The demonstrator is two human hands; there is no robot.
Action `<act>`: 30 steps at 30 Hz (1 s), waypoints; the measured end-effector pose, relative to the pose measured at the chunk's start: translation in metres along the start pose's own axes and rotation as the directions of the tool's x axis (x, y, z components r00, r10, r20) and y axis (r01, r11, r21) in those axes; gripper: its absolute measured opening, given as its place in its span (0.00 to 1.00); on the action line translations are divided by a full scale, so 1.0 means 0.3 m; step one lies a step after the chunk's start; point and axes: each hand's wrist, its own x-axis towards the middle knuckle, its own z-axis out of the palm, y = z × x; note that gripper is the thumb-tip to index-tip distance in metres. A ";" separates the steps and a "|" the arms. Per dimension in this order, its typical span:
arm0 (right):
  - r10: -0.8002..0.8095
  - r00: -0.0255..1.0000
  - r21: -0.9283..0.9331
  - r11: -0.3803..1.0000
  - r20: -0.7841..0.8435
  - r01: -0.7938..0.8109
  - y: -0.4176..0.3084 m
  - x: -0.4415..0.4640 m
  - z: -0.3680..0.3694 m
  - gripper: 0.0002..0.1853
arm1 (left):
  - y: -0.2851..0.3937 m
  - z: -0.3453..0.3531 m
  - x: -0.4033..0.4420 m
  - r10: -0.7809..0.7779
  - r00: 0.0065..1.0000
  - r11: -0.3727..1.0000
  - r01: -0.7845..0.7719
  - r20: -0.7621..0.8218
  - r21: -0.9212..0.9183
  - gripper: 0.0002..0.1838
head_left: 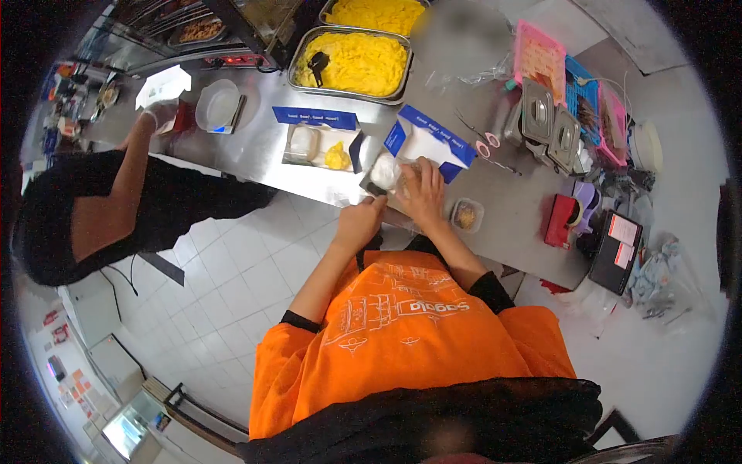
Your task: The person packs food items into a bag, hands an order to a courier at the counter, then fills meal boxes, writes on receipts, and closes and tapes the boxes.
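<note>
At the counter's front edge lies a white, rounded lump (382,168), seemingly in clear plastic, with a dark flat strip (376,189) at its near side. My left hand (360,223) is closed, its fingertips pinched together by the dark strip; what they grip is too small to name. The curled fingers of my right hand (421,192) close on the lump's right side. Behind it stands an open blue-and-white box (431,145). Left of that, another open box (322,147) holds a wrapped white lump (303,143) and yellow scrambled egg (337,156).
Large metal trays of yellow egg (352,66) stand at the back. A small tub (468,215), scissors (488,145), lidded metal containers (547,124) and pink and blue baskets (541,58) are to the right. Another person's arm (131,170) reaches over the counter at left.
</note>
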 end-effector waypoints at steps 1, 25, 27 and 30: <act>-0.007 1.000 -0.115 0.993 0.002 0.007 -0.002 -0.003 0.011 0.28 | -0.010 0.002 -0.001 0.058 0.998 0.998 -0.058 -0.024 -0.001 0.12; 0.225 0.927 -0.193 0.966 0.299 -0.172 -0.012 0.037 -0.144 0.39 | -0.069 -0.002 0.019 0.021 0.986 0.981 0.012 0.168 -0.192 0.16; 0.282 0.919 -0.180 0.954 0.277 -0.238 0.015 0.024 -0.137 0.40 | -0.076 0.017 0.017 0.008 0.988 0.975 0.027 0.157 -0.221 0.17; 0.294 0.918 -0.184 0.950 0.266 -0.251 0.004 0.029 -0.123 0.42 | -0.083 0.034 0.011 0.009 0.992 0.965 0.024 0.124 -0.261 0.17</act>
